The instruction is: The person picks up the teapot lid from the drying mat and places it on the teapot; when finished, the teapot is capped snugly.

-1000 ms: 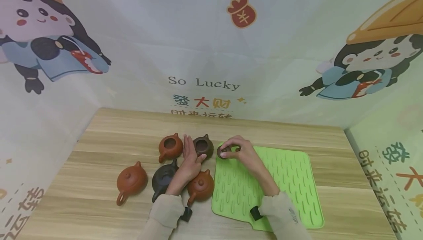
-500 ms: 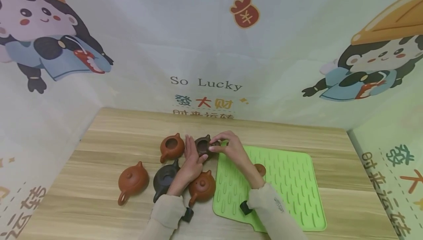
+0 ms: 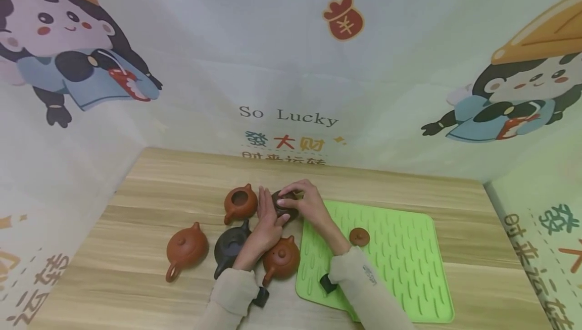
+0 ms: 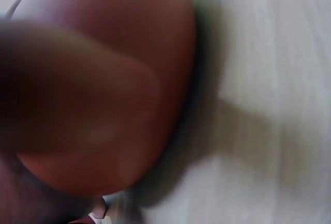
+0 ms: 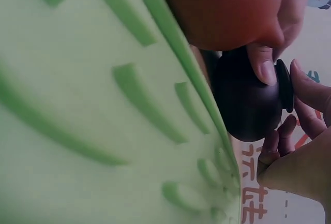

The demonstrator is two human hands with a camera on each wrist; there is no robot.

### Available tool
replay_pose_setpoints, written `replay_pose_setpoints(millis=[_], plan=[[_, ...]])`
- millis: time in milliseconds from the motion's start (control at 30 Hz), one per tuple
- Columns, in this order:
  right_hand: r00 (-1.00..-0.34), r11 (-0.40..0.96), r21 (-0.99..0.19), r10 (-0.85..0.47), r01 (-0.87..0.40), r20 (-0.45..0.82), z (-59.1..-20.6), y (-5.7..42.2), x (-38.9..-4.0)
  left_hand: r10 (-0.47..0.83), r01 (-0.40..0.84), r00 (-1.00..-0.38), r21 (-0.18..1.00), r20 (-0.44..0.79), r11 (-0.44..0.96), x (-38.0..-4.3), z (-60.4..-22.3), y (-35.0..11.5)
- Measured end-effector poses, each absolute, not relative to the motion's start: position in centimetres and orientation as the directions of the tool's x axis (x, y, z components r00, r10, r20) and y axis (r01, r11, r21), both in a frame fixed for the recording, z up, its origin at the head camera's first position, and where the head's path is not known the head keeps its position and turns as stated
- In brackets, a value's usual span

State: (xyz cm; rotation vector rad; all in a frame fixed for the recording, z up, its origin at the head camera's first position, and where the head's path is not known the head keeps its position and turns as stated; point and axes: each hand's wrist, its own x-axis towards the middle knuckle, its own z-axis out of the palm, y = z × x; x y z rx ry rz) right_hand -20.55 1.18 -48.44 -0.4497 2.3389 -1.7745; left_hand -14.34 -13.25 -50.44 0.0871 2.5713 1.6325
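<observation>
In the head view my left hand (image 3: 265, 229) lies along a dark brown teapot (image 3: 292, 214), long fingers stretched up its left side. The right wrist view has the left thumb (image 5: 266, 71) pressed on the pot's wall. Thumb and fingers of my right hand (image 3: 310, 208) pinch the small dark lid (image 5: 285, 87) at the pot's mouth; the fingers hide much of it from above. Under my left wrist stand a black teapot (image 3: 227, 246) and an orange-brown lidded teapot (image 3: 283, 261). A blurred reddish-brown teapot (image 4: 165, 22) fills much of the left wrist view.
A green ridged mat (image 3: 400, 269) covers the right side of the wooden table (image 3: 113, 254), with a loose orange-brown lid (image 3: 359, 237) on it. Left of the hands are a lidless orange teapot (image 3: 234, 212) and a lidded one (image 3: 188, 246). A printed cloth backdrop (image 3: 204, 92) rises behind.
My right hand has carried the dark lid left from the mat's corner to the dark teapot's mouth. The loose orange lid has come into view. My left hand stays at the pot.
</observation>
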Motion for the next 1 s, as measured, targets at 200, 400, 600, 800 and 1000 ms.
replay_pose_setpoints(millis=[200,400,600,800,1000], plan=[[-0.949,0.276,-0.953,-0.313,-0.128,0.037,-48.6,1.0,-20.6,0.097,-0.001,-0.994,0.905,-0.047,0.426,-14.4,-50.3,-13.0],[-0.953,0.284,-0.948,-0.299,-0.14,0.051,-48.7,0.9,-20.5,0.1,-0.011,-0.993,0.904,-0.059,0.427,-14.3,-50.0,-13.0],[-0.953,0.302,-0.939,-0.294,-0.161,0.069,-49.0,0.7,-20.4,0.092,0.0,-0.995,0.915,-0.04,0.403,-14.3,-49.9,-13.3],[-0.95,0.301,-0.933,-0.294,-0.199,0.107,-49.0,0.9,-20.5,0.096,0.11,-0.993,0.846,0.069,0.522,-15.0,-51.9,-15.0],[-0.925,0.316,-0.907,-0.345,-0.276,0.161,-48.9,1.4,-20.5,0.013,0.267,-0.943,0.734,0.332,0.625,-14.3,-51.1,-19.5]])
